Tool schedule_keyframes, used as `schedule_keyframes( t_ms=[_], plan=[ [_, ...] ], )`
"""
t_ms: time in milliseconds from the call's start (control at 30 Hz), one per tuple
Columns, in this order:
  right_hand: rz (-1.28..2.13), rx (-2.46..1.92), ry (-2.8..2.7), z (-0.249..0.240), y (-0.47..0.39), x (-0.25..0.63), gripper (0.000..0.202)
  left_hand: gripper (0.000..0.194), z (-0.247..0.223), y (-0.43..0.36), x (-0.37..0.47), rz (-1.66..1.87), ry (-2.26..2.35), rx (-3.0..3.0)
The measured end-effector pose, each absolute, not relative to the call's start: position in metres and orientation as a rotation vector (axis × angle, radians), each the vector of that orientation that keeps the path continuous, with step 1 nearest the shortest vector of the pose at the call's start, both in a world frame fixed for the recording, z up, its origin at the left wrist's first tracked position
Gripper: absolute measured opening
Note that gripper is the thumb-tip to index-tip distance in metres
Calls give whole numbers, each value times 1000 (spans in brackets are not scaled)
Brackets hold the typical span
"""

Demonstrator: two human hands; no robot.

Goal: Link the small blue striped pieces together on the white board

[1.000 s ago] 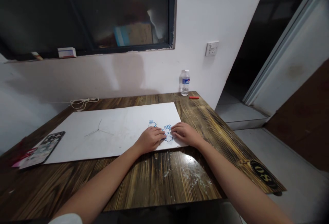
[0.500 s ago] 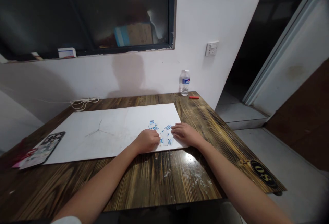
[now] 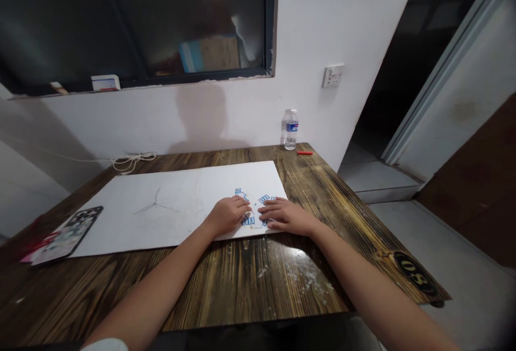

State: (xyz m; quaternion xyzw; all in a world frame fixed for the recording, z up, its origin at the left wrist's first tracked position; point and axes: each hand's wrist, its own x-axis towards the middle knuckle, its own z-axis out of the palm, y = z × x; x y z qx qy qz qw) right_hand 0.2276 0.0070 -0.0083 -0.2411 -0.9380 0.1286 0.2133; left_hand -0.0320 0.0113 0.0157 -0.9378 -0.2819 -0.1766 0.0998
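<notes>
Small white paper pieces with blue marks (image 3: 248,221) lie at the right end of a white board (image 3: 193,192). On the left side of these pieces rests my left hand (image 3: 229,214), its fingers bent and close together; whatever may be under the fingertips is hidden. My right hand (image 3: 287,216) lies palm down over the right-hand pieces, fingers spread, covering some of them. A narrow gap with several pieces showing separates the two hands.
A phone-like patterned object (image 3: 68,235) overlaps the board's left end. Behind the board are a coiled white cable (image 3: 131,162), a water bottle (image 3: 291,130) and a red pen (image 3: 305,152). The wooden table (image 3: 258,281) bears a round "08" plate (image 3: 414,273).
My right hand has moved left over the pieces and its fingers have spread. My left hand has shifted slightly up and left. Some marked pieces between the hands have changed position.
</notes>
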Motion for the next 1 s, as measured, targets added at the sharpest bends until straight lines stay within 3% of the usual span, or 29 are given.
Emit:
schedule_keyframes(
  t_ms=[233,600,1000],
  plan=[
    [332,-868,-2592,-16,9,229,45,28,19,6,-26,-387,-591,-3005],
    [150,-940,-2442,-23,14,230,32,22,24,4,-25,-442,-504,-3055],
    [352,-692,-2588,-11,8,229,30,29,14,9,-26,-426,-858,-2966]
  ],
)
